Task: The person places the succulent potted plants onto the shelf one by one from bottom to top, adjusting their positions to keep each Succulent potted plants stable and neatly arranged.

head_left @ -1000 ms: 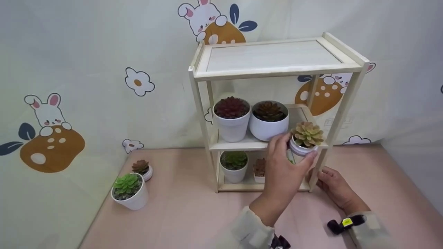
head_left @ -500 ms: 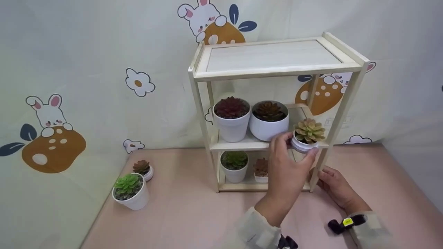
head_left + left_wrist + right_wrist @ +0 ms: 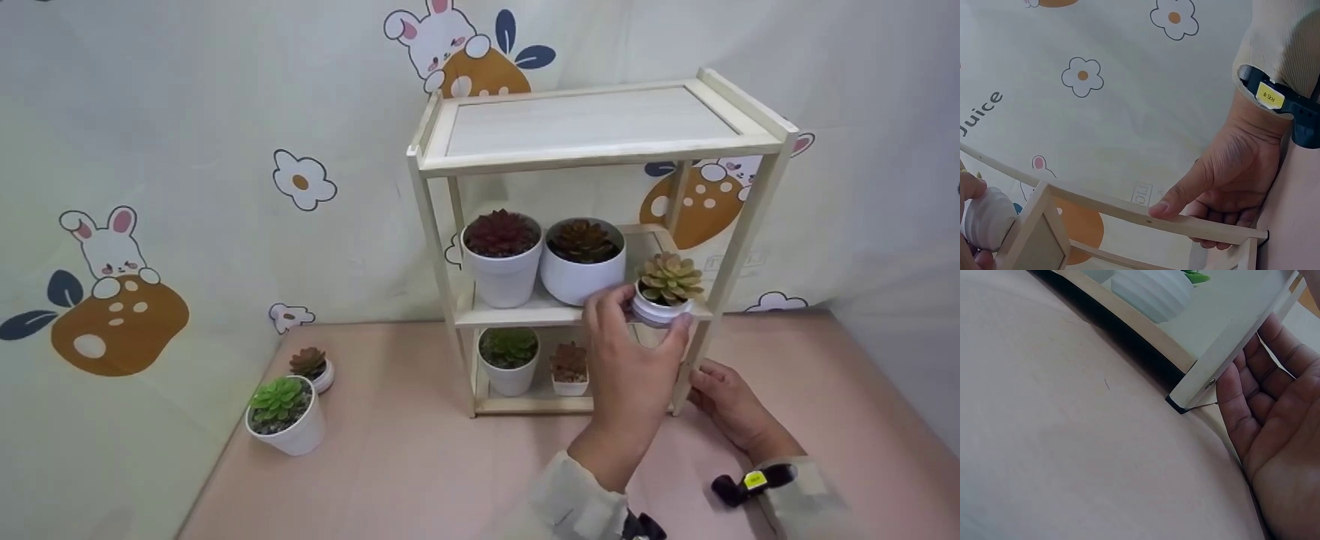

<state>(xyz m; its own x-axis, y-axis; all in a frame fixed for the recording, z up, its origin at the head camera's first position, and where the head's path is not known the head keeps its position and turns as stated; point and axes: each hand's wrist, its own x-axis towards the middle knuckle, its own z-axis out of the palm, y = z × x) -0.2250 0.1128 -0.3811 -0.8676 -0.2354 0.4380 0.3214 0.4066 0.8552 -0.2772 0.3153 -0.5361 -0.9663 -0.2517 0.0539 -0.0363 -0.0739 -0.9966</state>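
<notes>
In the head view, my left hand pinches a small white pot with a yellow-green succulent between thumb and fingers. The pot is upright at the front right edge of the middle shelf, overlapping that edge. My right hand grips the front right leg of the light wooden shelf rack near its foot. In the left wrist view the right thumb presses one side of that leg, with the fingers behind it. Left of the held pot stand a brown succulent in a rounded white pot and a dark red succulent.
A green potted succulent and a small reddish one stand on the bottom shelf. There, a ribbed white pot also shows in the right wrist view. Two more potted plants, one bright green, one brown, sit at the table's left.
My left hand has moved slightly right, and the small succulent pot has risen a little and become more upright at the middle shelf's edge. The right hand stays on the rack's leg.
</notes>
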